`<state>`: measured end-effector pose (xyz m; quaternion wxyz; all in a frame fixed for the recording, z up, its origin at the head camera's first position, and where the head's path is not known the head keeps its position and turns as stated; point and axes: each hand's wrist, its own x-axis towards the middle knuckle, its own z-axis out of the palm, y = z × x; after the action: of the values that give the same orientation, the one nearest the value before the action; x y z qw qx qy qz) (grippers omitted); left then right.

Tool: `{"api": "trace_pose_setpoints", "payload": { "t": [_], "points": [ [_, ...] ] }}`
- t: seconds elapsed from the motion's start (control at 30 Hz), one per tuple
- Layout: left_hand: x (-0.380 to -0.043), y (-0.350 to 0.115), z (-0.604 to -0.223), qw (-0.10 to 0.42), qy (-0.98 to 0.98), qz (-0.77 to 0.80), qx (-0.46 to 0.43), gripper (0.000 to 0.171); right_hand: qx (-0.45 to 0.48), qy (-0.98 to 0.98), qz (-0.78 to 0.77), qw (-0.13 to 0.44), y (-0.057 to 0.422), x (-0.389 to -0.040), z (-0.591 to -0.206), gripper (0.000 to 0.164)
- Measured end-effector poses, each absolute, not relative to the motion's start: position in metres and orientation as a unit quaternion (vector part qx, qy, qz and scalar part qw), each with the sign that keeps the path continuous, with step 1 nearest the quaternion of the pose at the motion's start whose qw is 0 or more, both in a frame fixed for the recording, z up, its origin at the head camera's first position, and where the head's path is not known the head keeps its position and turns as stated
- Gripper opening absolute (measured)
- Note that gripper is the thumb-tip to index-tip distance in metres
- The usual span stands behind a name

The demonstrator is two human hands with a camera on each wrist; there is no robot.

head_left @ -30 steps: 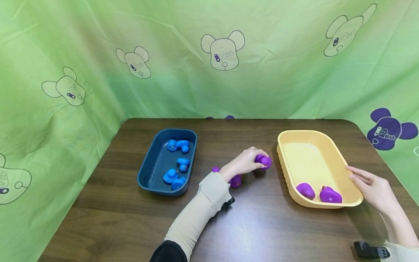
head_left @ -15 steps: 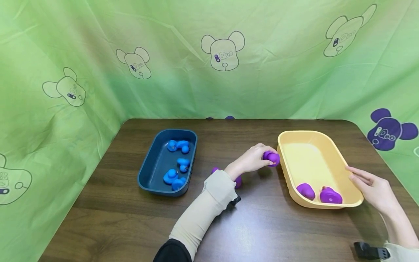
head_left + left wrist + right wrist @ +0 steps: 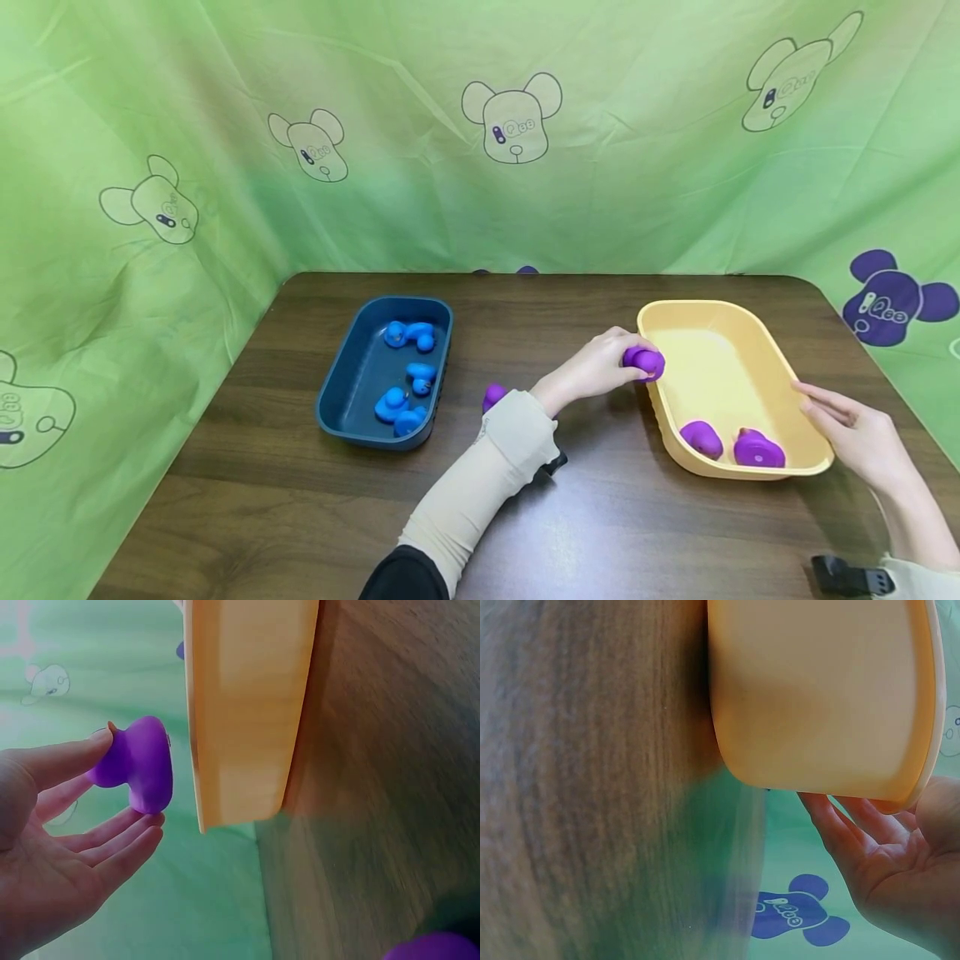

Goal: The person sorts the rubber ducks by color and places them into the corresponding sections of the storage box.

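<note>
My left hand (image 3: 602, 365) pinches a purple rubber duck (image 3: 645, 364) between thumb and fingers, at the left rim of a yellow tub (image 3: 708, 362). In the left wrist view the duck (image 3: 152, 761) is tipped sideways, with the tub's wall (image 3: 251, 720) just beyond it. On the tub's right side my right hand (image 3: 855, 429) grips the rim, its fingers under the lip in the right wrist view. Two purple ducks, a left one (image 3: 702, 438) and a right one (image 3: 757, 448), lie at the tub's near end. Partly hidden behind my left wrist, another purple duck (image 3: 492, 397) sits on the table.
A dark blue tub (image 3: 352, 379) with several blue ducks (image 3: 392, 403) stands to the left on the brown wooden table (image 3: 285, 492). A green printed cloth (image 3: 405, 192) hangs behind and beside the table.
My left hand has moved right with the purple duck, from beside the yellow tub to its left rim. The right hand has stayed on the tub.
</note>
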<state>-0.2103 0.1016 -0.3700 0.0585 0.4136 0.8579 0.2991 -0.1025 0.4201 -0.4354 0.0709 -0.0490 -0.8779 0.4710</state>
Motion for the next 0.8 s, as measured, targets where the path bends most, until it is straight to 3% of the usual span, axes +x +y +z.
{"api": "trace_pose_setpoints", "payload": {
  "t": [0.27,0.8],
  "points": [
    [-0.205,0.112,-0.369,0.055,0.856,0.292,0.424,0.027,-0.038,-0.862,0.501,0.066,0.403,-0.095,-0.414,0.035],
    [-0.198,0.131,-0.371,0.041,0.849,0.255,0.462,0.028,-0.055,-0.885,0.458,0.063,0.43,-0.108,-0.445,0.037]
  ]
}}
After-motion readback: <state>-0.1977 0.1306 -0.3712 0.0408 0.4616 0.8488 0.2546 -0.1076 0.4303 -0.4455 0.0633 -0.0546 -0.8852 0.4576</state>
